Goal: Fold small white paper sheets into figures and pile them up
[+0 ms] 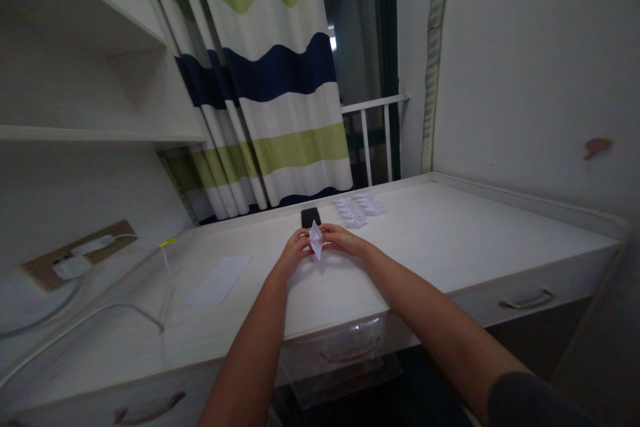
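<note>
Left hand and right hand both pinch a folded white paper piece; more white folded paper pieces lie done far right, flat white paper sheet left.

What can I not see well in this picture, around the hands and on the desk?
Head view:
The folded white paper between the left hand and right hand: the fingers hide part of it, so its full shape is unclear.
The black flat object: the hands hide its near end, and it is too dark to identify.
The pile of small folded papers: too small to count.
</note>
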{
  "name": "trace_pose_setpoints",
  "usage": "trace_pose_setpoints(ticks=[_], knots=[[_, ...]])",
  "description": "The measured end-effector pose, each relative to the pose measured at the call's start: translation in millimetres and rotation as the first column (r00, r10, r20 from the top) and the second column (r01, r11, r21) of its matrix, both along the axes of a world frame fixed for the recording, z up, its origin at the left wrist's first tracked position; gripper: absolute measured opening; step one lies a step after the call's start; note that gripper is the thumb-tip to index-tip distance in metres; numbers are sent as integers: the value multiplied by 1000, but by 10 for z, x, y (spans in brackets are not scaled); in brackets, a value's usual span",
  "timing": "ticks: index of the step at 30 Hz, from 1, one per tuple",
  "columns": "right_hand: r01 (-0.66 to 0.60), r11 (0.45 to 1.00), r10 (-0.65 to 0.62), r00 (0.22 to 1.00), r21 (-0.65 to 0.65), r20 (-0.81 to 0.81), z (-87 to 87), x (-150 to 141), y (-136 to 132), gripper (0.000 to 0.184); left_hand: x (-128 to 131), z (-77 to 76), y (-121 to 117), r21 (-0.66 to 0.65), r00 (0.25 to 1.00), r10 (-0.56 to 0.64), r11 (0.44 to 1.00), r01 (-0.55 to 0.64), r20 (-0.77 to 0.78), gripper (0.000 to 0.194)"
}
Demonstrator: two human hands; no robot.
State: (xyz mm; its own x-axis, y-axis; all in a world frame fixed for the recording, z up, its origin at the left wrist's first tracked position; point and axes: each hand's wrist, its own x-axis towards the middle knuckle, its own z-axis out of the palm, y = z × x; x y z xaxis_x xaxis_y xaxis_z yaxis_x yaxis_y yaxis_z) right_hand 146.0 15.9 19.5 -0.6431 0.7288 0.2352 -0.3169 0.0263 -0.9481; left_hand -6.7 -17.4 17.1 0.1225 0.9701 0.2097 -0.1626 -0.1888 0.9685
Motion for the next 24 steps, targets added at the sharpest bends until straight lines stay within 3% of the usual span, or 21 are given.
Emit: trace_pose_setpoints(ticks=[24], knots=[[17,1000,-17,1000,8,10,-36,21,64,29,-11,3,-7,-29,997,-47,998,49,58,20]])
